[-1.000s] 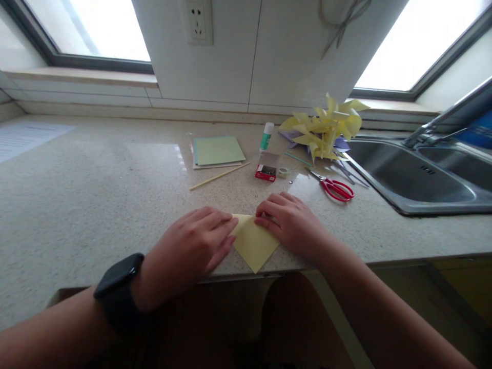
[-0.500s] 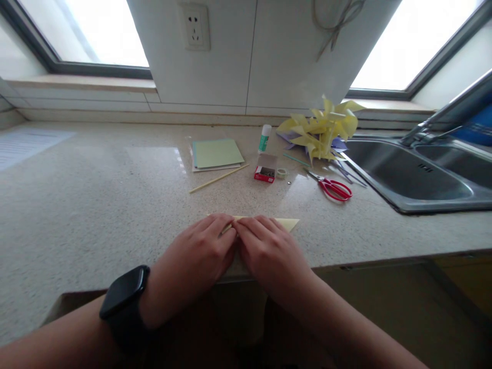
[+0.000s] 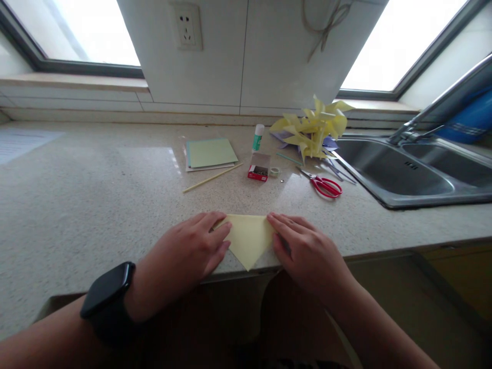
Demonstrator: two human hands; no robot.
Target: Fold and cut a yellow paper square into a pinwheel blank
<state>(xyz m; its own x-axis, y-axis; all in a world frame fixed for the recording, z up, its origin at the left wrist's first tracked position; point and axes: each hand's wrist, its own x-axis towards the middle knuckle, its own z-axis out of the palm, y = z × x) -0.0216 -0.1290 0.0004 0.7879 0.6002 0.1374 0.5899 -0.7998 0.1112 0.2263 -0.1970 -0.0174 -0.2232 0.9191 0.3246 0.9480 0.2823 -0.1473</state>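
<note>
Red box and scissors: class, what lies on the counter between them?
In the head view, a small pale ring, perhaps tape, lies beside the red box; a little farther toward the scissors lies a tiny shiny piece.

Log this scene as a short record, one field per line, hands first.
left hand: fingers on left side of yellow paper
right hand: fingers on the paper's right side
paper: straight edge on the far side, pointed corner near
beyond paper: thin stick, open red box, upright glue stick
farther right: red-handled scissors, yellow pinwheels, metal sink
</note>
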